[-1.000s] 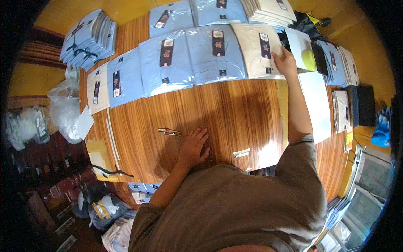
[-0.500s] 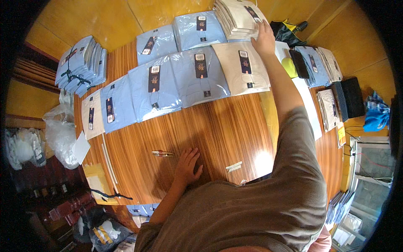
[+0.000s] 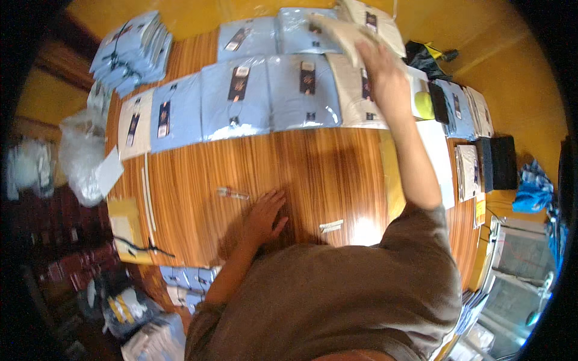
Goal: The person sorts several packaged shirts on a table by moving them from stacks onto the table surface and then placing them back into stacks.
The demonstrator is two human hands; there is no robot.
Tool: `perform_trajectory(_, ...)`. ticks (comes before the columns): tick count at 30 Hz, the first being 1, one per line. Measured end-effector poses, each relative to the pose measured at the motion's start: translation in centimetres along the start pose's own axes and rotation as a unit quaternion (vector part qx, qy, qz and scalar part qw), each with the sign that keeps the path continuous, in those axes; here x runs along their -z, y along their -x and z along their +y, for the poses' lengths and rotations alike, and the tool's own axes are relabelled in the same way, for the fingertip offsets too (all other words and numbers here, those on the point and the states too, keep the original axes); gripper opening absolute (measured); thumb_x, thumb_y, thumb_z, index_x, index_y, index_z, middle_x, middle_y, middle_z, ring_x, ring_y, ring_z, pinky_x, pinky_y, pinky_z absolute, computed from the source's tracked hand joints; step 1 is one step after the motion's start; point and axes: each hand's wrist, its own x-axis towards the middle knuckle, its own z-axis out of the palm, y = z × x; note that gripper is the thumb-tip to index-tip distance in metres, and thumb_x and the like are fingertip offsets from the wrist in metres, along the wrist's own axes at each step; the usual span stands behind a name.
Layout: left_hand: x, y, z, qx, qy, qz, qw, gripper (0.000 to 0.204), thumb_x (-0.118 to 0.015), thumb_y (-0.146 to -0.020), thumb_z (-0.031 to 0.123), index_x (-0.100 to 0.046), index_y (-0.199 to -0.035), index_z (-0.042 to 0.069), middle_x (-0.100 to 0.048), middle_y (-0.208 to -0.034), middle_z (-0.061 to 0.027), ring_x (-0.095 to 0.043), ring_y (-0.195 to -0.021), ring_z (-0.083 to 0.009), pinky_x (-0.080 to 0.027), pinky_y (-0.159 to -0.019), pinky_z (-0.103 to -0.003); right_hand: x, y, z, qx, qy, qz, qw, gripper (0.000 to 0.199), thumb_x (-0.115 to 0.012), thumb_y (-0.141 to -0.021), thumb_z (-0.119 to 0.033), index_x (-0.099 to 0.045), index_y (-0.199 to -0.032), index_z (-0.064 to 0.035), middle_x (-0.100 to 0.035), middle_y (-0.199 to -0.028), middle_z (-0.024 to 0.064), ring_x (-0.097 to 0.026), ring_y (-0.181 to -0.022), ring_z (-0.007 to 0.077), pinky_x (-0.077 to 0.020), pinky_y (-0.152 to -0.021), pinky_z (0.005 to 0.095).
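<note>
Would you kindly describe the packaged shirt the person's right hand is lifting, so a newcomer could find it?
Start at the wooden table and its rows of bagged shirts. At the far right end, the right hand holds up a cream packaged shirt. Unlike its flat-lying neighbours, it is raised and tilted.

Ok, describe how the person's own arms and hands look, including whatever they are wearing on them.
Both arms are bare from the short sleeves down. The top is a plain grey-brown short-sleeved T-shirt, loose at the shoulders, with no print visible. The left hand and the right hand wear no gloves; no watch, ring or bracelet shows, though the right hand is slightly blurred, so small items cannot be ruled out.
</note>
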Motion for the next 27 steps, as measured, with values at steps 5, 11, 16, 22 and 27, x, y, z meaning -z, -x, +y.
perform_trajectory(5,-3.1,1.5,-4.5,0.235,0.768,0.107,0.586,0.049,-0.067,-0.102,0.028,-0.055,-0.141,0.000,-0.063,-0.138,-0.0175,-0.059,-0.128,-0.0287,-0.043,-0.113,-0.045,8.4,19.7,-17.6,0.003,-0.339,-0.209,0.917,0.053,-0.061,-0.096,-0.015,-0.054,-0.148,-0.0086,-0.054,-0.153,0.0127,-0.047,-0.144,0.0372,-0.0369,-0.121,0.0504)
perform_trajectory(11,-2.4,2.5,-2.7,0.285,0.560,0.220,0.746,0.032,-0.072,-0.100,0.016,-0.063,-0.126,-0.001,-0.073,-0.110,-0.0073,-0.067,-0.093,-0.0107,-0.054,-0.081,-0.027,5.3,28.8,-19.9,0.148,-0.414,-0.257,0.861,0.041,-0.074,-0.091,-0.025,-0.068,-0.127,-0.0054,-0.056,-0.148,0.0131,-0.048,-0.142,0.0387,-0.0381,-0.120,0.0506)
perform_trajectory(16,-2.2,1.5,-1.7,0.303,0.515,0.213,0.773,0.028,-0.075,-0.099,0.023,-0.070,-0.111,-0.002,-0.073,-0.096,-0.0023,-0.063,-0.079,-0.0068,-0.050,-0.070,-0.024,3.7,28.5,-18.2,0.097,-0.379,-0.188,0.901,0.041,-0.079,-0.088,-0.024,-0.070,-0.123,-0.0039,-0.056,-0.148,0.0155,-0.048,-0.141,0.0391,-0.0379,-0.119,0.0530)
perform_trajectory(22,-3.2,2.1,-4.2,0.318,0.422,0.206,0.824,0.027,-0.075,-0.099,0.026,-0.072,-0.104,0.000,-0.065,-0.081,0.0036,-0.048,-0.067,-0.0035,-0.039,-0.060,-0.023,2.4,30.4,-15.3,-0.039,-0.307,-0.172,0.935,0.049,-0.072,-0.095,-0.033,-0.065,-0.137,-0.0081,-0.050,-0.154,0.0207,-0.041,-0.147,0.0427,-0.0350,-0.119,0.0578)
perform_trajectory(27,-2.9,1.5,-2.9,0.302,0.451,0.227,0.809,0.028,-0.075,-0.099,0.026,-0.072,-0.105,-0.001,-0.068,-0.084,0.0033,-0.051,-0.070,-0.0035,-0.041,-0.063,-0.022,0.3,32.3,-15.1,-0.071,-0.293,-0.143,0.943,0.047,-0.070,-0.096,-0.030,-0.064,-0.141,-0.0161,-0.054,-0.151,0.0193,-0.047,-0.143,0.0426,-0.0368,-0.117,0.0564)
